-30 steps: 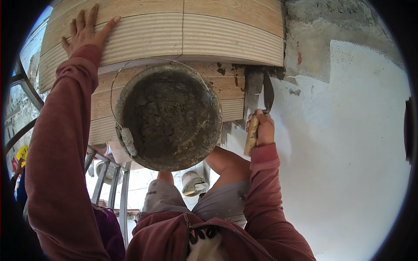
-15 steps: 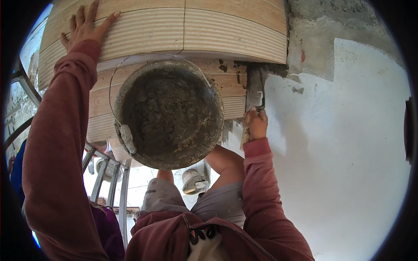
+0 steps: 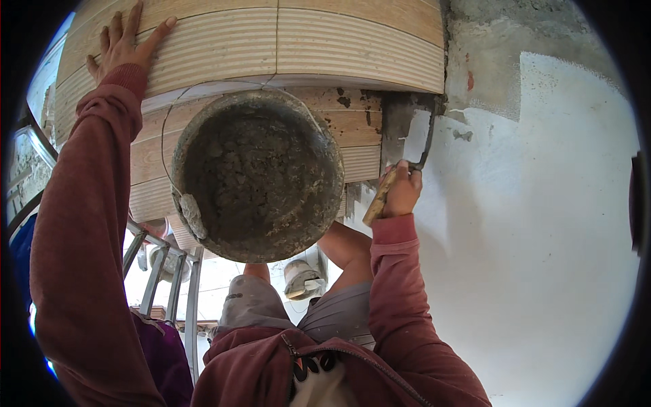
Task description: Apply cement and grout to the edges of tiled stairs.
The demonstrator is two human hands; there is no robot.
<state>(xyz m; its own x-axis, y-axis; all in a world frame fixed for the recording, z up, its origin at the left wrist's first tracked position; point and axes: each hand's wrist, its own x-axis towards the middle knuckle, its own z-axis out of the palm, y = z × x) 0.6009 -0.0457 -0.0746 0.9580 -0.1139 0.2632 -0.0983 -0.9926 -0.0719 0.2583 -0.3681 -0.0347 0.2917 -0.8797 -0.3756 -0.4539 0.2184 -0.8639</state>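
My left hand lies with fingers spread on the ribbed, wood-look tile step at the upper left. In my right hand is a trowel, gripped by its pale wooden handle. Its dark metal end points away from me, against the narrow grey strip between the tiled steps and the white wall. Between my arms stands a round, mortar-crusted bucket with grey mortar inside. The bucket's wire handle leans left, with a crusted grip. What lies under the bucket is hidden.
A white-coated wall fills the right side, with rough bare cement above. Metal railings stand at the lower left. Below, near my legs, sits a smaller bucket. Dark mortar spots mark the lower step's tiles.
The trowel has turned in my right hand: its metal end has shifted right toward the white wall, its handle end left. My left hand stays on the step. The whole view has shifted slightly.
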